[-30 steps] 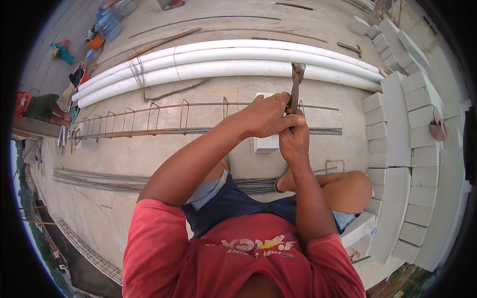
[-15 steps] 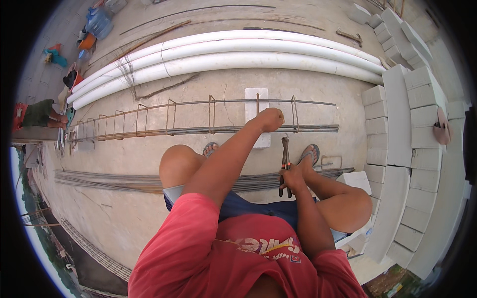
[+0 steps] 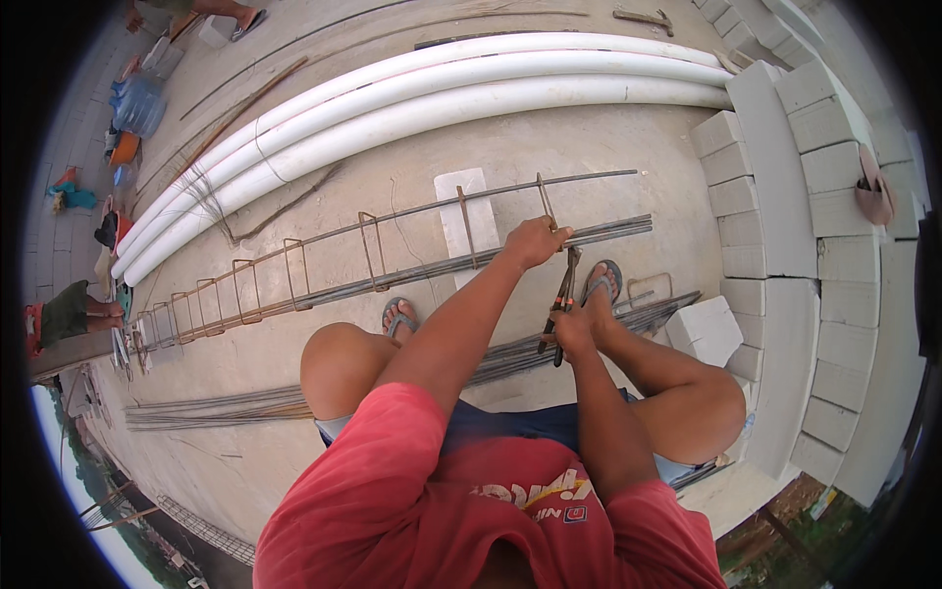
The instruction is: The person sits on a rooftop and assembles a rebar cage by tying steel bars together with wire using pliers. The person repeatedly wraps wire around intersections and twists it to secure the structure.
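Over the near bars of a long rebar cage (image 3: 334,283), my left hand (image 3: 537,242) is closed beside the end stirrup (image 3: 546,199). Whatever its fingers pinch is too small or hidden to make out. My right hand (image 3: 571,329) grips the handles of dark pincers (image 3: 561,294) with orange marks. Their jaws point up to the bars, right by my left fingertips. Rectangular stirrups stand along the cage, and a white block (image 3: 482,224) lies beneath it near this end.
Long white pipes (image 3: 442,98) lie beyond the cage. A bundle of loose rebar (image 3: 221,412) runs past my feet. Pale blocks (image 3: 746,236) are stacked on the right, with a hammer (image 3: 643,20) far off. At the left edge another person's legs (image 3: 103,312) show, and another foot (image 3: 250,22) at top left.
The view has turned a little. My left hand has come to the end stirrup, and the pincers have moved up close to its fingertips. Another person's foot has appeared at top left.
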A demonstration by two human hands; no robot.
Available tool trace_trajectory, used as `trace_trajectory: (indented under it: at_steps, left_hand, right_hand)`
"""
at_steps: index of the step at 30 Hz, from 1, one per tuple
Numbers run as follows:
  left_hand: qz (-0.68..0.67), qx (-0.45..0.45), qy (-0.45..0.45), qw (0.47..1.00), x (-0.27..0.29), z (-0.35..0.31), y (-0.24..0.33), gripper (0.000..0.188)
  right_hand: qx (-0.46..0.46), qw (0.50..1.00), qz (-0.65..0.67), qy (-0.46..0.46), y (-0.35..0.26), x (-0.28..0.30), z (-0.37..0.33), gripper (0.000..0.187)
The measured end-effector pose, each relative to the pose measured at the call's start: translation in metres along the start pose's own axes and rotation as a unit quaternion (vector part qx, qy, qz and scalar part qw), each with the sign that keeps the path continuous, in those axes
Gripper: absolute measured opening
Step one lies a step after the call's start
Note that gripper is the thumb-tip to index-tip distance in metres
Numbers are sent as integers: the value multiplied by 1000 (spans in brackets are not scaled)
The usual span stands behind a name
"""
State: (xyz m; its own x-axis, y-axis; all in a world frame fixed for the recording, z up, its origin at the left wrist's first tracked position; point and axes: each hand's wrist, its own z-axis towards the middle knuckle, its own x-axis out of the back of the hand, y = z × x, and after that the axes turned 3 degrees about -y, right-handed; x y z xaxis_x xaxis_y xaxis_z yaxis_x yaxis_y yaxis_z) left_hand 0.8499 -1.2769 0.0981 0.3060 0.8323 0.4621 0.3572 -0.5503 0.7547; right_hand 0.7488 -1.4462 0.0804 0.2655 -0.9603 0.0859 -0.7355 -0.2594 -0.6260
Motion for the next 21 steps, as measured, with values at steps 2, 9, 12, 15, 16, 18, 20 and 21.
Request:
trace_trajectory:
  at_steps: [2,9,12,15,16,18,20,21]
  left_hand:
    - [-3,-16,12,1000,-4,8,-6,44]
    - [-10,-67,15,998,-2,13,-18,31]
    - [-79,-93,34,992,-10,16,-27,30]
    - [-73,-91,25,993,-12,18,-28,29]
    - [-69,-92,23,993,-11,19,-29,28]
    - [-63,-95,18,993,-9,19,-31,28]
    - [-82,-85,15,993,-9,18,-32,28]
    - [-92,-81,12,992,-10,17,-30,28]
  right_hand:
    - [2,1000,15,-10,7,-7,3,28]
    - [45,996,-79,-23,47,2,15,60]
    - [81,992,-94,-4,64,3,28,66]
    - [119,985,-123,20,67,3,36,71]
    - [107,985,-136,18,62,3,34,72]
    - [110,979,-168,28,50,1,27,73]
    - [137,968,-206,49,38,-5,19,73]
    - [151,964,-212,58,39,-6,19,73]
